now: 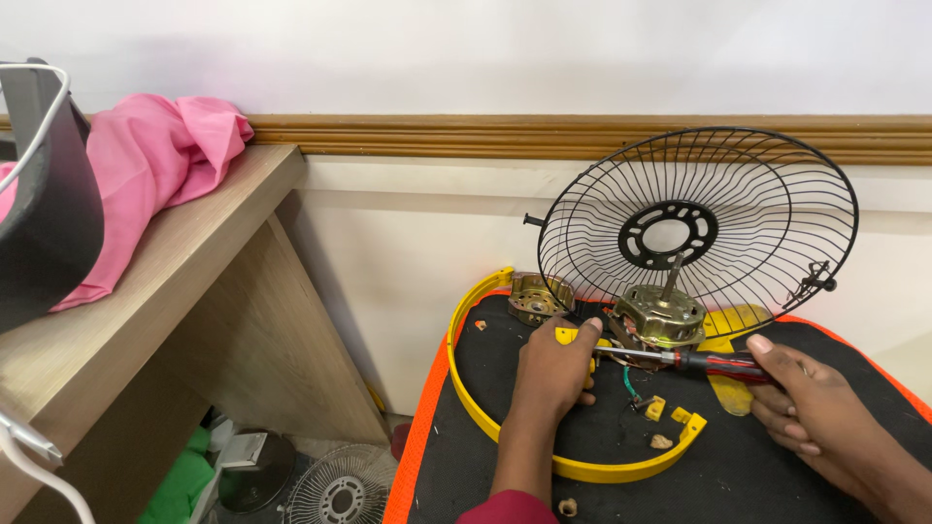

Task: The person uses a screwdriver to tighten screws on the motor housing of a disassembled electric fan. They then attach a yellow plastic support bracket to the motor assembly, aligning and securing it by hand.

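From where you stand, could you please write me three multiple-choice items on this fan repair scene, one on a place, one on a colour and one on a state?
1. Where does the black wire fan guard stand?
A. Upright against the wall, behind the motor
B. Flat on the wooden desk
C. In the left hand

2. What colour is the curved plastic ring on the black mat?
A. Green
B. Yellow
C. White

3. What is the right hand doing?
A. Resting open on the mat
B. Lifting the pink cloth
C. Gripping a screwdriver aimed at the motor

Answers:
1 A, the guard leans upright at the wall behind the motor.
2 B, the ring is plainly yellow.
3 C, its fingers close on the red and black handle, while the left hand steadies the parts.
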